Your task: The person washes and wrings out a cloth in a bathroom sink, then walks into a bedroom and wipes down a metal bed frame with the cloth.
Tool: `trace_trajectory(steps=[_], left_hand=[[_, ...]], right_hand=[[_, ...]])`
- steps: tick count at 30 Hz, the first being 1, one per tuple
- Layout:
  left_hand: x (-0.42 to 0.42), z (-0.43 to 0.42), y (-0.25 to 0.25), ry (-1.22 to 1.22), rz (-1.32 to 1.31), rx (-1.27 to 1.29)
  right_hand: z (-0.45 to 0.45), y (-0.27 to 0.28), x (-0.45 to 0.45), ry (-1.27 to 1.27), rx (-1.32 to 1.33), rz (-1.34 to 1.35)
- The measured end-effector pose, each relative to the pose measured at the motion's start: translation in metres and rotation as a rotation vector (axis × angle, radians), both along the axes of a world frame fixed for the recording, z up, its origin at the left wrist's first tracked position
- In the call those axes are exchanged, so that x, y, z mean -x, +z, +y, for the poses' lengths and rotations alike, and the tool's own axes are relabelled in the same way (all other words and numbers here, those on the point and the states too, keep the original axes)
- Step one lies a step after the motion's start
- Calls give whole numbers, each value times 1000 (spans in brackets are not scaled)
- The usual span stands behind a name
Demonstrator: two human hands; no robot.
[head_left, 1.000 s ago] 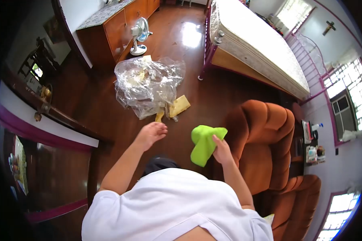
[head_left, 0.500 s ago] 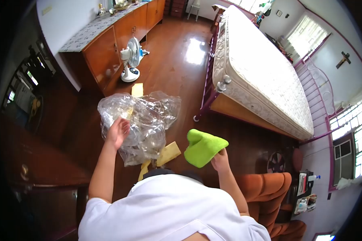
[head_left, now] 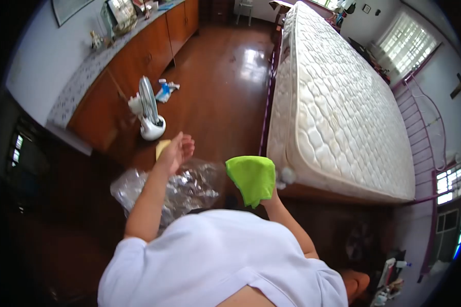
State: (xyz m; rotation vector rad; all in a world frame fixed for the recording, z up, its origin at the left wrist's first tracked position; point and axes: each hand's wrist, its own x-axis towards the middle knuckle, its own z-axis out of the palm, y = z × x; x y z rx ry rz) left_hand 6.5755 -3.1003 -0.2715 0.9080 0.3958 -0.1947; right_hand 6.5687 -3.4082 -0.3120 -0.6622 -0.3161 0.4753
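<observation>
A bright green cloth (head_left: 252,176) hangs from my right hand (head_left: 269,200), whose fingers are mostly hidden behind it. My left hand (head_left: 179,152) is raised in front of me, open and with nothing in it. Below that hand, clear plastic sheeting (head_left: 194,187) lies crumpled on the floor. A yellow piece (head_left: 162,147), its kind unclear, shows just beside my left wrist.
A white electric fan (head_left: 152,128) stands by the long wooden cabinet (head_left: 130,74) on the left. The quilted mattress (head_left: 343,112) sits on a purple bed frame to the right. A blue-and-white item (head_left: 166,91) lies on the wooden floor (head_left: 215,97).
My view has moved forward, nearer the bed and fan. My left hand has risen and shifted right. The green cloth now hangs down from my right hand, nearer the mattress corner.
</observation>
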Motion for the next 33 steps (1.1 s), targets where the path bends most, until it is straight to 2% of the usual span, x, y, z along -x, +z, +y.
trace_trajectory(steps=[2, 3, 7, 10, 13, 14, 16, 18, 21, 22, 24, 25, 29, 32, 33], left_hand=[[-32, 21, -12, 81, 69, -17], [-45, 34, -16, 120, 69, -8], [-87, 83, -47, 336, 154, 89], [-125, 129, -87, 396, 250, 125], [-188, 198, -86, 477, 233, 27], [-218, 228, -83, 490, 204, -19], [-298, 292, -79, 557, 179, -83], [-406, 331, -64, 577, 118, -100], [-586, 330, -40, 340, -50, -68], [-642, 307, -26, 231, -84, -76], [-734, 251, 5, -40, -145, -239], [-777, 233, 6, -186, -143, -235], [-941, 170, -17, -619, -119, -323], [-1051, 131, -40, -761, -123, -348], [-1083, 122, -51, -807, -70, -372]], right_hand=[[26, 11, -60, -54, 89, -95], [37, 1, -92, 71, -131, 207], [72, -17, -187, 98, -135, 366], [88, -22, -258, 97, -95, 378], [99, -35, -345, 183, -229, 493], [102, -46, -378, 162, -190, 348], [105, -90, -445, -6, -141, 367], [118, -70, -510, -202, 3, 439], [128, -68, -601, -210, -96, 446], [130, -67, -627, -217, -107, 484], [128, -66, -673, -149, -162, 388], [129, -69, -693, -211, -137, 450], [132, -61, -789, -353, -40, 479], [120, -107, -871, -426, 145, 398], [119, -124, -902, -502, 126, 452]])
